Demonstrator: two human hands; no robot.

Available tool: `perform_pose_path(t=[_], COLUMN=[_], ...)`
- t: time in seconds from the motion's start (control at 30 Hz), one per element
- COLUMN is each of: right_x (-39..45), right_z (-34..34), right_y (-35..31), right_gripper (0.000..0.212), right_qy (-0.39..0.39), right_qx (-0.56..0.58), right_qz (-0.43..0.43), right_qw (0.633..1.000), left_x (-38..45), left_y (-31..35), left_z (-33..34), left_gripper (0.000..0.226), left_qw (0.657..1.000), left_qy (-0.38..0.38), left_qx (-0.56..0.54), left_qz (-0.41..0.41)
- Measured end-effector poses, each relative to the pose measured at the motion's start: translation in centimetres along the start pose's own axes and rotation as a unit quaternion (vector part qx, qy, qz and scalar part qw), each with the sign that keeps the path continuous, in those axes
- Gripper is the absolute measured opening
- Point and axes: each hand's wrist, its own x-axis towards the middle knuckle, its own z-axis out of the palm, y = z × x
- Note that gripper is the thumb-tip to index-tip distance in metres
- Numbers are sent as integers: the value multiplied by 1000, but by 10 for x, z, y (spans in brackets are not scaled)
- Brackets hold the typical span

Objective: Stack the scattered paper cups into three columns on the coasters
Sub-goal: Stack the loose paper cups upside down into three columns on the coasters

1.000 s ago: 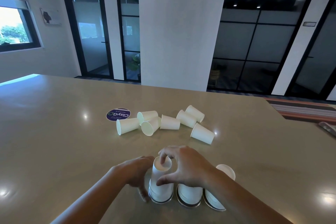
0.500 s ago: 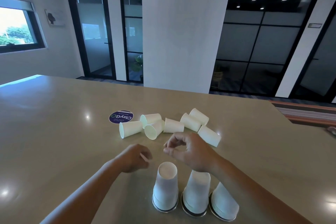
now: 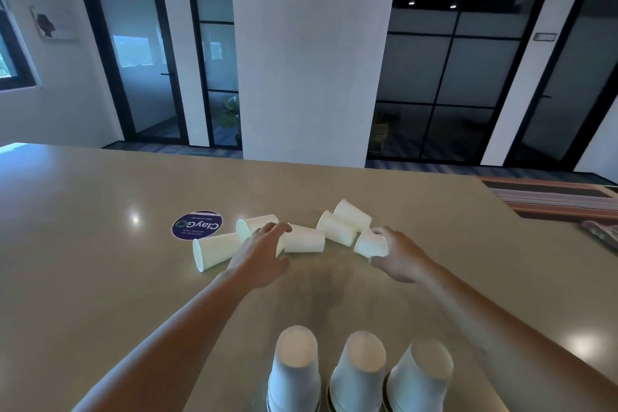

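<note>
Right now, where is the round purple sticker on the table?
In the head view, the purple sticker lies flat at the left end of the scattered cups, just beyond the leftmost fallen cup, left of the left hand.

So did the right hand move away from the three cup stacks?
Yes. The right hand left the cup stacks and went forward to the scattered cups, now touching one cup lying on its side.

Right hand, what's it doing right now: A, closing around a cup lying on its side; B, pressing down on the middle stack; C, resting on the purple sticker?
A: the right hand wraps its fingers around a tipped-over cup at the right end of the scattered group.
</note>
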Motion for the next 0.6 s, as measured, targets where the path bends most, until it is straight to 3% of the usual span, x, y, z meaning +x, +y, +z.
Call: perform_pose_path(t=[0.1, 0.2, 0.27, 0.33, 0.43, 0.6], right_x=[4, 7, 10, 13, 11, 11], right_z=[6, 13, 19, 24, 28, 29], right_y=[11, 19, 20, 20, 16, 7], right_gripper=[56, 47, 33, 14, 18, 27], right_qy=[-33, -63, -37, 22, 88, 75], right_qx=[-109, -118, -128, -147, -127, -51], right_qz=[-4, -3, -13, -28, -31, -1], right_qw=[993, 991, 991, 989, 987, 996], left_x=[27, 48, 61, 70, 78, 71], left_y=[6, 10, 10, 7, 0, -4], left_z=[9, 17, 21, 25, 32, 37], left_gripper=[76, 96, 103, 98, 78, 65], left_qw=[995, 985, 974, 965, 961, 964], left_qy=[-24, -67, -106, -128, -131, -113], left_qx=[89, 153, 196, 225, 240, 236], left_qz=[33, 34, 30, 30, 30, 40])
